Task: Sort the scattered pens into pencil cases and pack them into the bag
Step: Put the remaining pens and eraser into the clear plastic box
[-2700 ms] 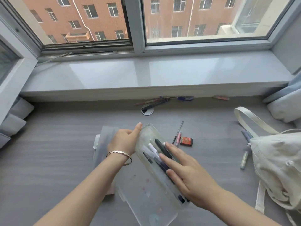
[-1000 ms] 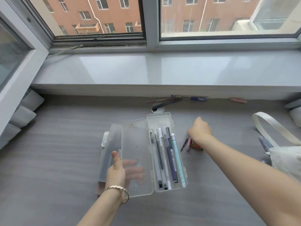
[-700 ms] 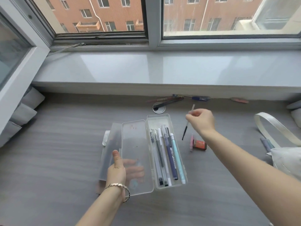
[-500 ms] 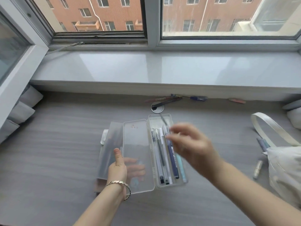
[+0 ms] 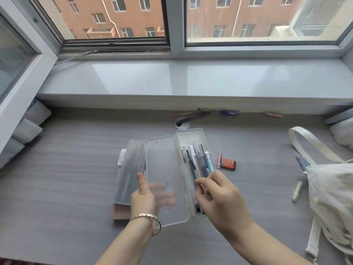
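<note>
Below my left hand I've got a faceted rose-gold bangle, thin dark band right beside it.

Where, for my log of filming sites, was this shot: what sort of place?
Likely a study corner in a home or dormitory: a grey desk against a deep windowsill, a window facing a brick apartment block, a pencil case and cloth bag.

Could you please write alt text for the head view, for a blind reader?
A person's right hand pinches a thin dark pen in an open clear pencil case on a desk; the left hand holds its lid. An eraser, loose pens and a cream bag lie to the right.
</note>
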